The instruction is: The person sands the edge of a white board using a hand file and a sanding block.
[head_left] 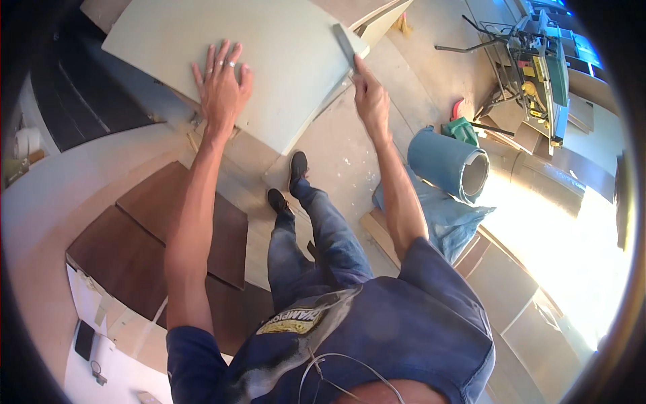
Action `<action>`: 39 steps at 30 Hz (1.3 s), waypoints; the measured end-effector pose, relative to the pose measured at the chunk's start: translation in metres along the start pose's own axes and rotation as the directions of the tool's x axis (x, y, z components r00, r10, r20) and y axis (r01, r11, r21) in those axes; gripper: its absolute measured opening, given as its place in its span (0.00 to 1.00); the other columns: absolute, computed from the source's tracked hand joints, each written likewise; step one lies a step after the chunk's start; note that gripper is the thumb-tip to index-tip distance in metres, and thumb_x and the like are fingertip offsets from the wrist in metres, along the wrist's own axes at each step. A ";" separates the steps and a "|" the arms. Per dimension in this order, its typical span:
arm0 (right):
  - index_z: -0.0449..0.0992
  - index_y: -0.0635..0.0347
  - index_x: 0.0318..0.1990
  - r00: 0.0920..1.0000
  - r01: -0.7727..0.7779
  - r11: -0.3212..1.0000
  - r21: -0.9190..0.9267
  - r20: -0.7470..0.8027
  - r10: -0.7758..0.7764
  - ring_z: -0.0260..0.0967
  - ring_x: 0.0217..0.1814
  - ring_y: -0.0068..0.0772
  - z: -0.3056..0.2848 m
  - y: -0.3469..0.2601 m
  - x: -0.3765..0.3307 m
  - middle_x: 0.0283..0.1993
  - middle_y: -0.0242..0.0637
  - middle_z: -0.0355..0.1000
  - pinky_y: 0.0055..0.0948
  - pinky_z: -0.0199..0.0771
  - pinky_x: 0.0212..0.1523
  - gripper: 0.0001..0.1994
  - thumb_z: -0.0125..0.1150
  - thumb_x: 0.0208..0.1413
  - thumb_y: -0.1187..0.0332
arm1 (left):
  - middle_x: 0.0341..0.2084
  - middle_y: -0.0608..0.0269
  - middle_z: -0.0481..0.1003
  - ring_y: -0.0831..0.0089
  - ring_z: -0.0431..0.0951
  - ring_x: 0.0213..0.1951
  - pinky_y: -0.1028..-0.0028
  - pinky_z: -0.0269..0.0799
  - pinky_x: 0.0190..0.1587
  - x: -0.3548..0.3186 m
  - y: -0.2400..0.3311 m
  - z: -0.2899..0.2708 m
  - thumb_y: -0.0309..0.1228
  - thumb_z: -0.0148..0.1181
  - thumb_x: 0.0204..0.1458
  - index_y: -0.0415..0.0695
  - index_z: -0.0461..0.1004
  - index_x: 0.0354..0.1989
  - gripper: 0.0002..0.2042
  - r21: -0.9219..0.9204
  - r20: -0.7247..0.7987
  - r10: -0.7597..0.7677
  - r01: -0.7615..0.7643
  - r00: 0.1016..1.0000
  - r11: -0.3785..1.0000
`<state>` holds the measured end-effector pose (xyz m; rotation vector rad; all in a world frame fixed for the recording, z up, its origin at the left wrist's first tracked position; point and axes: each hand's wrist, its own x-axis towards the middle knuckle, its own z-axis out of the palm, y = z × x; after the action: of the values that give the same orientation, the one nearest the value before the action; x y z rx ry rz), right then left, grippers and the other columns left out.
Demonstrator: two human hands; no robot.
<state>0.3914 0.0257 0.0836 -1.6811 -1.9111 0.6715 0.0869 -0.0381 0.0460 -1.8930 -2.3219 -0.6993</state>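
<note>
Two hands on one board here. My left hand (221,84) is flat on the pale panel (269,47), fingers spread, palm pressing down, not gripping anything. My right hand (369,97) is closed around a small grey block (345,42), index finger stretched along it, and the block sits right on the panel's right edge near the corner. Can't tell what the block is exactly, looks like a sanding block or a scraper.

Panel itself is tilted across the top of the view, raised off the floor on something I can't make out, with its near corner pointing down toward my shoes (288,183). I'm standing just beside it, both arms reaching out.

Floor stuff: dark brown boards (145,232) lie flat to my left, touching each other. On my right there's a blue roll (447,161) lying on its side on a blue sheet (451,215), with a green rag (463,129) just behind it. Farther back on the right stands a green saw machine (538,67), well apart from me. Sun's blasting the floor at the right.
</note>
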 end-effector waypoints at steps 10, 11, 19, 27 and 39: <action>0.68 0.26 0.72 0.989 0.146 0.967 -0.210 -0.003 -0.150 0.80 0.53 0.53 0.000 -0.021 0.225 0.55 0.46 0.80 0.47 0.79 0.49 0.27 0.54 0.69 0.68 | 0.73 0.63 0.65 0.57 0.57 0.77 0.40 0.40 0.78 0.015 0.010 -0.018 0.35 0.58 0.62 0.54 0.70 0.71 0.26 -0.045 0.062 -0.049 0.052 0.997 0.998; 0.68 0.26 0.72 0.942 0.269 0.944 -0.192 -0.153 -0.300 0.80 0.50 0.57 0.005 -0.007 0.256 0.52 0.49 0.80 0.48 0.79 0.48 0.27 0.54 0.68 0.68 | 0.73 0.63 0.65 0.57 0.57 0.77 0.40 0.40 0.78 0.021 0.019 -0.015 0.34 0.58 0.62 0.54 0.69 0.71 0.27 -0.075 0.052 -0.038 0.042 0.998 0.996; 0.79 0.55 0.62 0.935 0.340 0.908 -0.246 0.192 -0.298 0.81 0.50 0.54 0.048 -0.051 0.345 0.54 0.56 0.79 0.46 0.81 0.45 0.20 0.60 0.63 0.72 | 0.74 0.63 0.63 0.53 0.57 0.77 0.38 0.41 0.77 0.026 0.022 -0.021 0.32 0.58 0.62 0.56 0.69 0.72 0.27 -0.099 0.137 -0.053 0.067 0.989 0.993; 0.72 0.47 0.69 0.899 0.399 0.913 -0.080 -0.161 -0.407 0.75 0.53 0.54 0.008 -0.015 0.236 0.52 0.51 0.77 0.46 0.75 0.56 0.26 0.65 0.62 0.66 | 0.75 0.64 0.63 0.54 0.56 0.77 0.36 0.41 0.76 0.017 0.008 -0.021 0.33 0.58 0.61 0.56 0.68 0.72 0.28 -0.045 0.141 -0.082 0.089 0.987 0.995; 0.66 0.68 0.72 0.814 -0.417 0.650 0.635 -0.057 0.577 0.72 0.40 0.26 0.057 -0.040 -0.004 0.42 0.38 0.72 0.26 0.76 0.44 0.29 0.63 0.67 0.65 | 0.77 0.56 0.56 0.50 0.50 0.79 0.30 0.37 0.74 0.032 0.012 -0.014 0.34 0.55 0.61 0.50 0.62 0.74 0.30 -0.039 0.176 0.037 -0.031 0.984 0.999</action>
<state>0.3243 0.0150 0.0668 -1.7433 -0.8719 1.0742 0.0873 -0.0128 0.0724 -2.0847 -2.3867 -0.5968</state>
